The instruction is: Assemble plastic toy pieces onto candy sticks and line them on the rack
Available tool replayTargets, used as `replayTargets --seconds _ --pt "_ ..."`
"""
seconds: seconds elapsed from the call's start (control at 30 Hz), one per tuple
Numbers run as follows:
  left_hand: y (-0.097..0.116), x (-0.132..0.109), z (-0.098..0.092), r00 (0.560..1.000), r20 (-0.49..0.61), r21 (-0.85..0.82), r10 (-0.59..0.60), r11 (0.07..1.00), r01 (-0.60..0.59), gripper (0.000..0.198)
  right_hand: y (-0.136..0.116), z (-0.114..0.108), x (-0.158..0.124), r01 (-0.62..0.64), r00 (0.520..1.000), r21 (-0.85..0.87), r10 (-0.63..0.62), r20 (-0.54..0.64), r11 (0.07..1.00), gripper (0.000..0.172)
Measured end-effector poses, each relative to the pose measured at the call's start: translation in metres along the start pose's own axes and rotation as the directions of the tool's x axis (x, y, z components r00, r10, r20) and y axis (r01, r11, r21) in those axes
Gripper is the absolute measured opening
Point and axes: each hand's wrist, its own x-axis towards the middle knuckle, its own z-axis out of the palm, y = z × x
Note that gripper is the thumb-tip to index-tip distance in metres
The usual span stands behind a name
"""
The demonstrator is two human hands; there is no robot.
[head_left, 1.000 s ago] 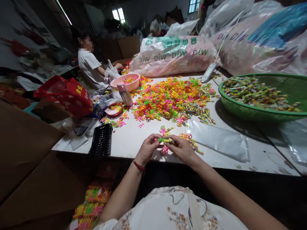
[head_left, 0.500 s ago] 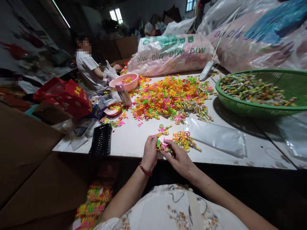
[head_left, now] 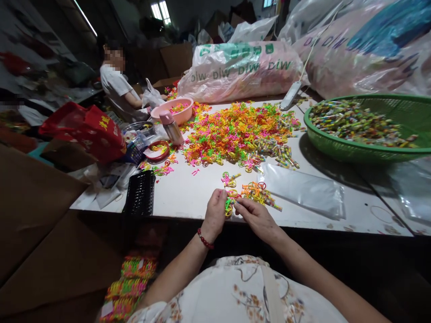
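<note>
Over the table's front edge, my left hand (head_left: pixel 215 213) is closed on a small green, yellow and pink plastic toy bicycle (head_left: pixel 229 207), thumb and fingers pressed together. From the other side my right hand (head_left: pixel 258 220) pinches at the same toy with its fingertips; the details between the tips are too small to make out. Just beyond lies another toy bicycle (head_left: pixel 230 180) with a colourful stick on it. A small heap of orange and yellow toy bicycles with candy-like tubes (head_left: pixel 260 195) is to the right of it.
A big pile of bright plastic toy parts (head_left: pixel 232 130) covers the table's middle. Clear plastic bags (head_left: pixel 303 190) lie at right, near a green basket (head_left: pixel 357 154) of wrapped tubes. A black rack (head_left: pixel 139 193), pink flask (head_left: pixel 171 128) and pink basin (head_left: pixel 183 117) stand left. A co-worker (head_left: pixel 117 87) sits beyond.
My right fingertips have closed in on the toy from a more open pose. Both hands sit slightly further right in view, and the camera has shifted a little.
</note>
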Motion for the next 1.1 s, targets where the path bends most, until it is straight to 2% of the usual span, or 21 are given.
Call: replayTargets --seconds 0.23,0.37,0.43,0.6,0.77,1.0,1.03,1.1 --pt "0.0 0.001 -0.003 0.995 0.063 0.156 0.074 0.984 -0.083 0.036 0.012 0.0 -0.001 -0.059 0.998 0.065 0.058 0.016 0.996 0.037" --pt "0.0 0.002 -0.004 0.993 0.067 0.206 0.093 0.973 -0.105 0.035 0.018 0.0 0.0 -0.115 0.993 0.16 0.107 0.058 0.98 0.04" --pt "0.001 0.002 -0.004 0.993 0.071 0.236 0.096 0.966 -0.11 0.034 0.017 -0.001 -0.001 -0.106 0.993 0.148 0.099 0.058 0.983 0.04" --pt "0.005 -0.001 -0.002 0.992 0.061 0.367 0.112 0.921 -0.127 0.033 0.009 -0.006 -0.001 -0.027 0.999 -0.036 0.029 0.039 0.999 0.041" --pt "0.007 -0.002 -0.002 0.993 0.052 0.425 0.102 0.898 -0.114 0.033 0.01 -0.008 0.0 0.02 0.997 -0.133 -0.009 0.083 0.991 0.041" --pt "-0.005 0.003 -0.005 0.993 0.027 0.393 0.118 0.912 -0.119 0.037 0.01 0.002 -0.009 0.114 0.993 -0.435 -0.09 0.077 0.893 0.037" --pt "-0.007 0.004 -0.006 0.995 0.04 0.358 0.097 0.928 -0.105 0.038 0.01 0.004 -0.011 0.12 0.992 -0.472 -0.092 0.081 0.873 0.036" --pt "-0.011 0.005 -0.007 0.994 0.109 0.242 -0.022 0.97 -0.005 0.04 0.01 0.006 -0.014 0.126 0.992 -0.542 -0.089 0.094 0.831 0.035"
